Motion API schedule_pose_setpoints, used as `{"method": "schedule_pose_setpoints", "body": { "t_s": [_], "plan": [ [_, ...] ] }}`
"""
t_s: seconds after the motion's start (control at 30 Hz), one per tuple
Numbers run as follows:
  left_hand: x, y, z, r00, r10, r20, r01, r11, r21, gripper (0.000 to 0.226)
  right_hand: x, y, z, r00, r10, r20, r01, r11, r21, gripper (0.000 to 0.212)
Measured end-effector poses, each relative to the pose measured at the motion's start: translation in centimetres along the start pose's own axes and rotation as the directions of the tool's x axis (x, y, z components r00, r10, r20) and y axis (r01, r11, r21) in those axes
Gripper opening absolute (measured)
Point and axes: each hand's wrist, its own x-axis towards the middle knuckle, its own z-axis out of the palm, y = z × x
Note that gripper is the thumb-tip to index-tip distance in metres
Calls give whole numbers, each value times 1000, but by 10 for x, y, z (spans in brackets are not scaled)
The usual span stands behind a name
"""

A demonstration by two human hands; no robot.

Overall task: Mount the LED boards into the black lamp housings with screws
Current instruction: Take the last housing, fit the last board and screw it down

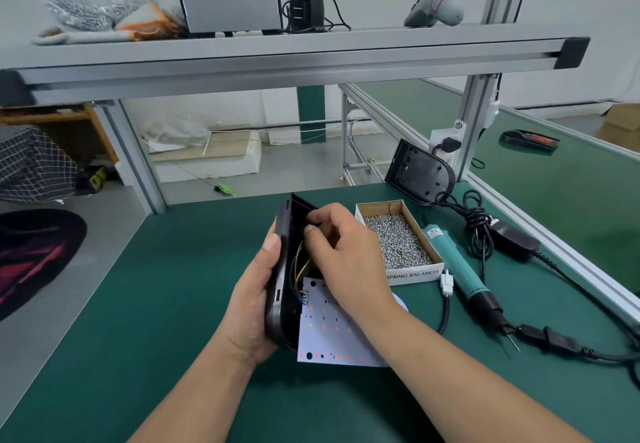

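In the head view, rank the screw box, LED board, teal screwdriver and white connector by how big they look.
1. screw box and LED board, about alike; the arm hides part of the board.
2. teal screwdriver, long but slim.
3. white connector.

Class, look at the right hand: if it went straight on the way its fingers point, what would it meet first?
Most likely the inside wall of the black lamp housing, which the left hand holds on edge; the right hand reaches into it, though depth is unclear.
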Motion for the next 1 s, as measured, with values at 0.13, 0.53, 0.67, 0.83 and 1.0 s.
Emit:
{"method": "schedule_pose_setpoints", "body": {
  "t_s": [0.13, 0.53, 0.67, 0.83, 1.0],
  "plan": [
    [-1, -1, 4, 1000, 22, -21, -22, 1000, 4, 78, -3, -2, 1, 997, -57, 59, 65, 988, -142, 17],
    [-3, 2, 1, 997, 70, -26, -70, 998, 7, 79, 1, -5, -3, 999, -14, -49, 15, 1000, 14, 35],
    [-5, 1, 3, 997, 67, -23, -67, 998, 21, 65, 0, -3, -1, 1000, -8, 26, 6, 996, 87, 36],
    [-6, 2, 4, 999, 43, -28, -43, 999, 0, 61, -1, -1, 2, 998, -45, 40, 42, 998, 54, 31],
    [-5, 1, 9, 996, 85, 6, -85, 996, 28, 78, -1, -1, 5, 997, -56, -45, 53, 997, -59, 11]
  ]
}}
